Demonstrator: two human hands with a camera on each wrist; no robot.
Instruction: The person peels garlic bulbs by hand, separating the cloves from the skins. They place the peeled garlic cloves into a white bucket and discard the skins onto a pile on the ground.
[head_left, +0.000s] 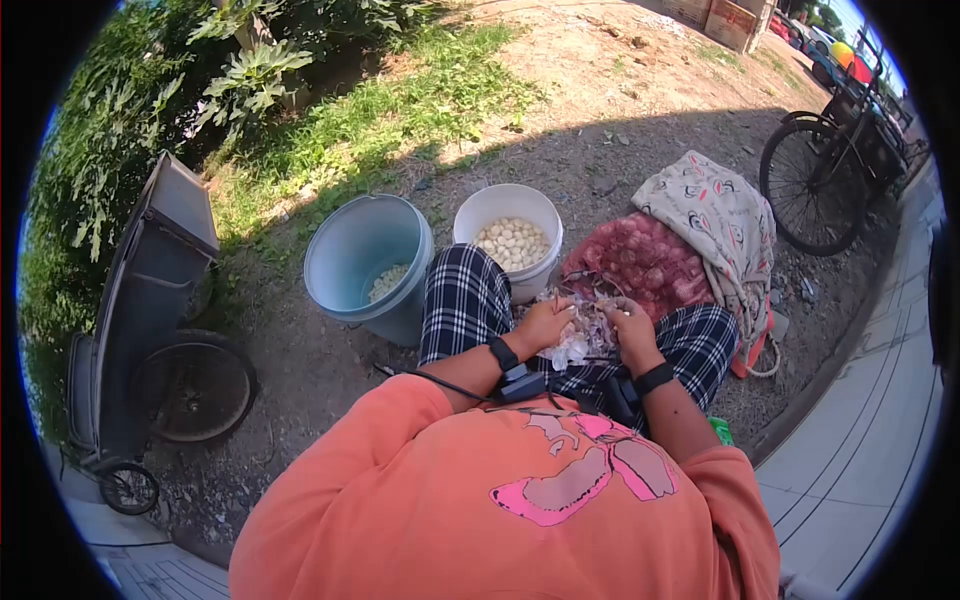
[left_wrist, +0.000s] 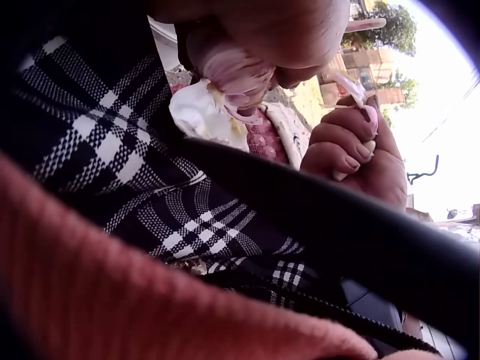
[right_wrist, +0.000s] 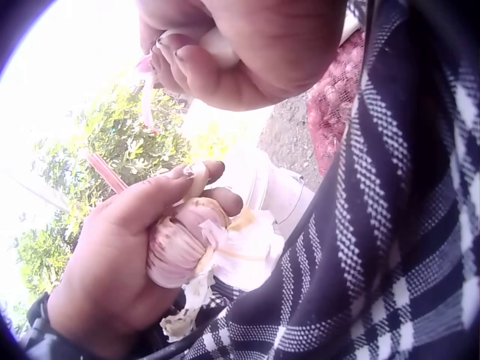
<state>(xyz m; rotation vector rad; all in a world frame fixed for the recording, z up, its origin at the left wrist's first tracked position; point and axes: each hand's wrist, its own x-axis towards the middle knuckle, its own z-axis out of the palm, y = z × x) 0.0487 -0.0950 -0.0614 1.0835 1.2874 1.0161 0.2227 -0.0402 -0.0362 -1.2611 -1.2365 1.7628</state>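
I watch from far away as the left hand (right_wrist: pixel 112 247) grips a fat garlic bulb (right_wrist: pixel 176 247). The bulb is on the near side of the white bucket (head_left: pixel 538 280), over the lap in checked pants (head_left: pixel 465 300). It is round and bumpy, and I can see the cloves pressed close together in it. They are pale pink and cream, with thin purple lines. Big bits of white skin (right_wrist: pixel 244 251) stick out from its side like torn paper, shiny and crinkly, with a yellow-brown mark on them. A rough, dirty-looking scrap (right_wrist: pixel 180 322) hangs down at the bottom. The right hand (left_wrist: pixel 352 154) is curled up, with smooth white garlic (right_wrist: pixel 217 46) tucked inside it. Its fingertips pinch a thin pink and white strip of peel (left_wrist: pixel 354 90). I cannot tell how many cloves it holds. More loose skins (head_left: pixel 572 350) lie on the lap, also on the near side of the white bucket. Inside that bucket I see lots of peeled, creamy cloves (head_left: pixel 512 243). The blue bucket (head_left: pixel 350 240) is just to its left, with small pale bits (head_left: pixel 388 282) low inside. To its right is a red net bag (head_left: pixel 630 255) full of garlic, with a printed cloth (head_left: pixel 710 200) partly over it.
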